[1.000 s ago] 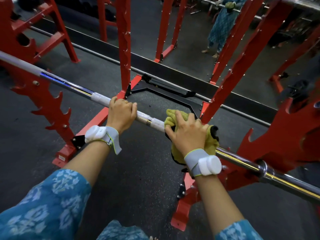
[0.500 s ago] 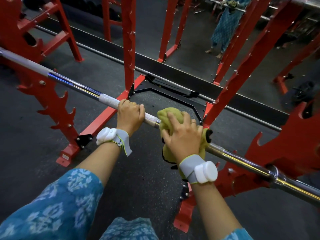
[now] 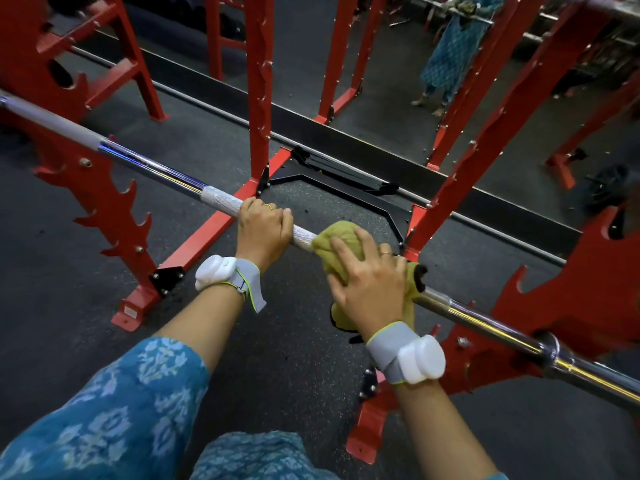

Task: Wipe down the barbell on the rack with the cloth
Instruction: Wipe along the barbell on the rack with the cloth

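Note:
A steel barbell (image 3: pixel 149 166) runs from upper left to lower right across the red rack (image 3: pixel 100 188). My left hand (image 3: pixel 265 230) grips its knurled middle section, fingers curled over the bar. Just to the right, a yellow-green cloth (image 3: pixel 341 240) is wrapped over the bar. My right hand (image 3: pixel 369 282) holds the cloth around the bar, fingers spread across the top of it. The bar under the cloth is hidden. Both wrists carry white bands.
Red rack uprights (image 3: pixel 258 98) stand beyond the bar, with a black base frame (image 3: pixel 346 174) on the dark rubber floor. A mirror (image 3: pixel 398 57) behind reflects a person in blue. The rack's right hook plate (image 3: pixel 571 299) supports the bar near its collar.
My right hand has slid the cloth leftward along the bar, closer to my left hand. The left hand keeps its grip. The camera view has shifted slightly.

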Demonstrator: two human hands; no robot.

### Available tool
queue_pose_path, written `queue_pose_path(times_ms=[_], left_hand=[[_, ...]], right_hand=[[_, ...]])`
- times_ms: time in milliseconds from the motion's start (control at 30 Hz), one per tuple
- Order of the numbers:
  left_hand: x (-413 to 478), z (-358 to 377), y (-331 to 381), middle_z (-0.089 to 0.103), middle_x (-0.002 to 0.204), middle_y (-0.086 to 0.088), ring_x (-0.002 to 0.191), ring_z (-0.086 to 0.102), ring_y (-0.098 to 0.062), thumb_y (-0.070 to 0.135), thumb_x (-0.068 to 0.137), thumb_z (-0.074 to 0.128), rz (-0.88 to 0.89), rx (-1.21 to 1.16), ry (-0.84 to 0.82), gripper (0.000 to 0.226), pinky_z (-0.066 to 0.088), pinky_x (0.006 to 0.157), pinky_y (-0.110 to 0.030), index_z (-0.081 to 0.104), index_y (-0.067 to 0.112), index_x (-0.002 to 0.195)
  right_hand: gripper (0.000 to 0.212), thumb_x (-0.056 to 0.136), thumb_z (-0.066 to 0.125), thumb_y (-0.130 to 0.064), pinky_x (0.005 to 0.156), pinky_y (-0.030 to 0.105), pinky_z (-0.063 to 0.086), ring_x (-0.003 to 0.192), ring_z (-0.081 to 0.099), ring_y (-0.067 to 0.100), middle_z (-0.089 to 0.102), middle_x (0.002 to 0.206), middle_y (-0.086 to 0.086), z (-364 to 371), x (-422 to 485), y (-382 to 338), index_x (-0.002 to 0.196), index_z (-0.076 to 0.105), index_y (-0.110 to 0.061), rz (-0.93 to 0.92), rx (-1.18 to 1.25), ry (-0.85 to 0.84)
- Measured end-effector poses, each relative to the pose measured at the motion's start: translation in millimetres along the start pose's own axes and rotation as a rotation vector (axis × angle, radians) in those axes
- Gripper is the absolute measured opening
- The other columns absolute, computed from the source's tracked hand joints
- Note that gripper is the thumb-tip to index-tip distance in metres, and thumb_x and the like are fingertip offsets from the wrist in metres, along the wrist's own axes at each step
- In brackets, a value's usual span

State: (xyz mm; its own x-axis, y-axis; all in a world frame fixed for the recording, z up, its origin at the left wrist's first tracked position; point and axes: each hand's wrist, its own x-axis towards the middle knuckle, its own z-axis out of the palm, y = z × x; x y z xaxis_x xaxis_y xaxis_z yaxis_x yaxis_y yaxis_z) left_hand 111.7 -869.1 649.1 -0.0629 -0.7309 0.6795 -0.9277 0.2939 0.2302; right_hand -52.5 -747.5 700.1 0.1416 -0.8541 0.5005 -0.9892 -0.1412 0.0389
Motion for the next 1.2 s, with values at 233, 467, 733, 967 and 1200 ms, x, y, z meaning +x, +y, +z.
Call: queue_pose_path(times_ms=[233, 467, 733, 967, 1200], left_hand=[[0, -1, 2, 0.057, 0.049, -0.013, 0.05, 0.048, -0.029, 0.02, 0.086, 0.037, 0.003, 0.011, 0.008, 0.047, 0.03, 0.075, -0.037, 0.06, 0.001, 0.049], [-1, 0, 1, 0.057, 0.05, -0.013, 0.051, 0.048, -0.029, 0.02, 0.086, 0.035, 0.002, 0.005, -0.01, 0.049, 0.03, 0.076, -0.038, 0.061, 0.002, 0.049], [0, 0, 2, 0.057, 0.05, -0.013, 0.051, 0.047, -0.029, 0.02, 0.085, 0.037, -0.023, -0.011, -0.006, 0.046, 0.03, 0.076, -0.037, 0.061, 0.001, 0.05], [-1, 1, 1, 0.056, 0.049, -0.013, 0.05, 0.047, -0.029, 0.019, 0.085, 0.037, -0.018, -0.013, -0.002, 0.047, 0.03, 0.074, -0.037, 0.059, 0.002, 0.048], [0, 0, 1, 0.057, 0.049, -0.012, 0.05, 0.047, -0.029, 0.019, 0.084, 0.038, -0.013, -0.001, 0.014, 0.045, 0.029, 0.074, -0.037, 0.061, 0.002, 0.049]], right_hand=[[0.049, 0.071, 0.056, -0.044, 0.077, 0.046, 0.039, 0.09, 0.057, 0.037, 0.06, 0.109, 0.012, -3, 39, -18, 0.115, 0.063, -0.024, 0.182, 0.108, -0.184], [0.054, 0.061, 0.072, -0.041, 0.066, 0.039, 0.044, 0.08, 0.058, 0.033, 0.061, 0.117, 0.011, 2, 11, -9, 0.112, 0.066, -0.026, -0.174, 0.044, -0.048], [0.043, 0.07, 0.048, -0.046, 0.067, 0.04, 0.044, 0.074, 0.059, 0.032, 0.063, 0.091, 0.008, -1, 26, -2, 0.101, 0.069, -0.025, 0.229, 0.082, -0.022], [0.043, 0.069, 0.055, -0.04, 0.064, 0.037, 0.042, 0.076, 0.058, 0.032, 0.064, 0.103, 0.008, 2, 21, -13, 0.107, 0.067, -0.023, -0.134, 0.084, -0.011], [0.043, 0.071, 0.046, -0.047, 0.063, 0.035, 0.042, 0.074, 0.058, 0.031, 0.063, 0.093, 0.005, -3, 16, 9, 0.1, 0.068, -0.025, 0.065, 0.078, 0.0]])
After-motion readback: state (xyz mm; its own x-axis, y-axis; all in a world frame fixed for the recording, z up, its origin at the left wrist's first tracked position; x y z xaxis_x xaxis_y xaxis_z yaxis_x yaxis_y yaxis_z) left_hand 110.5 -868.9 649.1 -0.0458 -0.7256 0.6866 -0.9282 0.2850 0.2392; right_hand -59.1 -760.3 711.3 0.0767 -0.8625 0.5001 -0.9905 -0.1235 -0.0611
